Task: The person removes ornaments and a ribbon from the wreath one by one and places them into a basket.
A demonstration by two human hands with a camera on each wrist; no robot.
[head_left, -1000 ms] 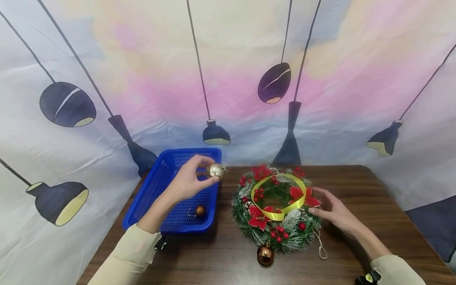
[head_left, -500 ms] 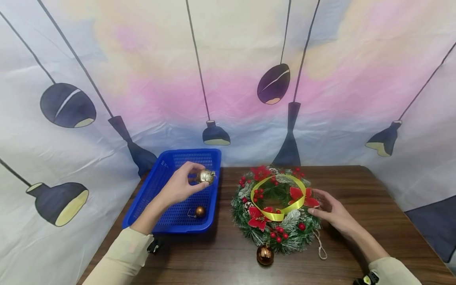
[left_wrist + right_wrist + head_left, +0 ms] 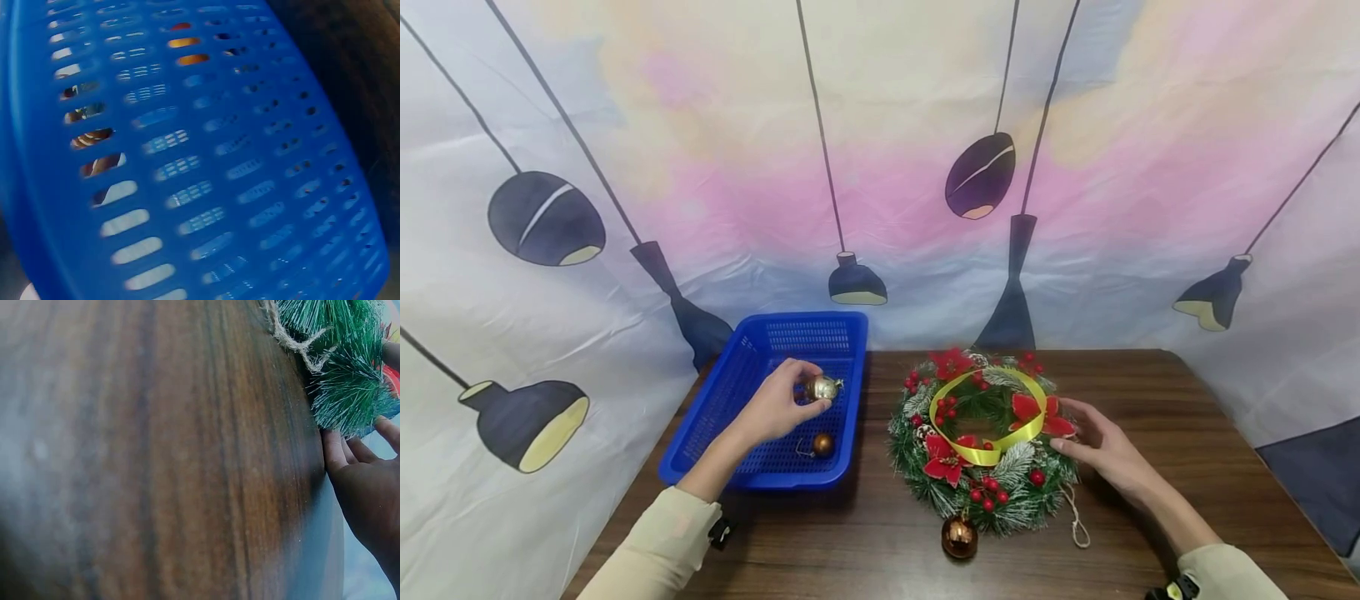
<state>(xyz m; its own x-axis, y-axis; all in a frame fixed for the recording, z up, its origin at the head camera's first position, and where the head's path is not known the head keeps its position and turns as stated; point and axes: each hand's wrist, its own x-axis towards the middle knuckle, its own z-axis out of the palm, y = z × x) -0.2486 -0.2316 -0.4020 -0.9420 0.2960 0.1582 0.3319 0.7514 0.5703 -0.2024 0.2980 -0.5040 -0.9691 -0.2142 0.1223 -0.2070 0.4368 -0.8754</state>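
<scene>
My left hand (image 3: 777, 406) pinches a shiny pale gold Christmas ball (image 3: 824, 388) between thumb and fingers, inside the outline of the blue plastic basket (image 3: 854, 392). A smaller copper ball (image 3: 823, 444) with a thin loop lies on the basket floor. On the right, my right hand (image 3: 1108, 450) grips the edge of a frosted green Christmas wreath (image 3: 1018, 496), its thumb on top beside a red flower (image 3: 1028, 410). The right wrist view shows several fingers around the wreath's needles (image 3: 350, 394). Only the basket's slotted wall (image 3: 187, 150) fills the left wrist view, hiding the left hand.
A yellow ribbon loop (image 3: 942, 442) lies on the wreath. A copper ball (image 3: 959, 537) sits at the wreath's front edge, and a twine loop (image 3: 1078, 527) hangs out at its right. The brown wooden table (image 3: 865, 550) ends at a printed fabric backdrop (image 3: 910, 250).
My left hand has carried the pale gold ball left and down, from over the basket's right rim into the basket's outline. The right hand and wreath have stayed put.
</scene>
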